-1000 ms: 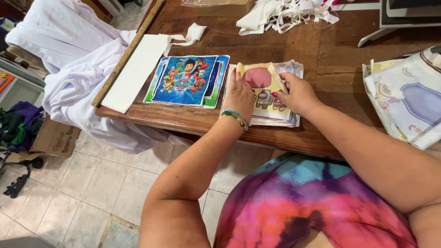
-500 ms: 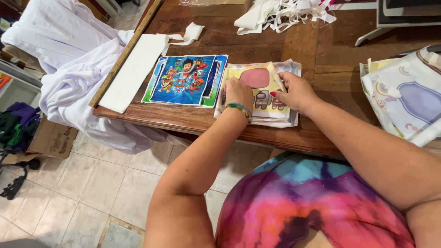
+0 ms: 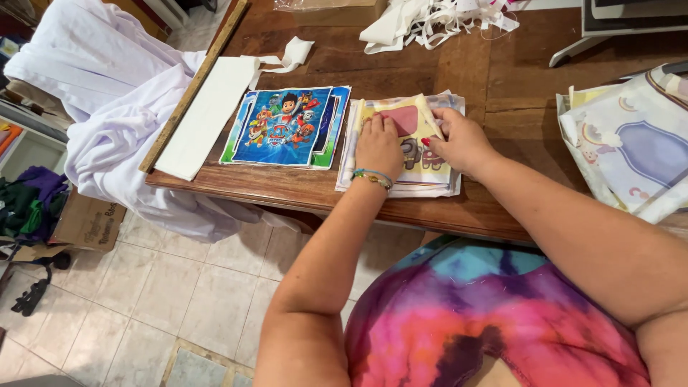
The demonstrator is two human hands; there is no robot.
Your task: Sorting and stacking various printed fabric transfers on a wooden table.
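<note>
A stack of printed fabric pieces (image 3: 437,175) with a pale yellow cartoon print on top lies near the front edge of the wooden table (image 3: 494,72). My left hand (image 3: 378,143) presses flat on the stack's left half, fingers together, a beaded bracelet on the wrist. My right hand (image 3: 462,140) rests on the right half, fingertips pinching a fold of the top piece beside a pink patch (image 3: 403,118). To the left lies a blue cartoon-print fabric piece (image 3: 287,127), untouched.
A long white fabric strip (image 3: 208,118) lies along a wooden stick (image 3: 193,86) at the table's left edge. White cloth (image 3: 107,107) hangs off the left side. A pastel printed pile (image 3: 631,154) sits right; white scraps (image 3: 430,21) at back. A cardboard box (image 3: 86,222) stands on the tiled floor.
Both hands have slid a little across the yellow stack, the left toward its upper left, and the top piece's fold has shifted. The other fabrics have not moved.
</note>
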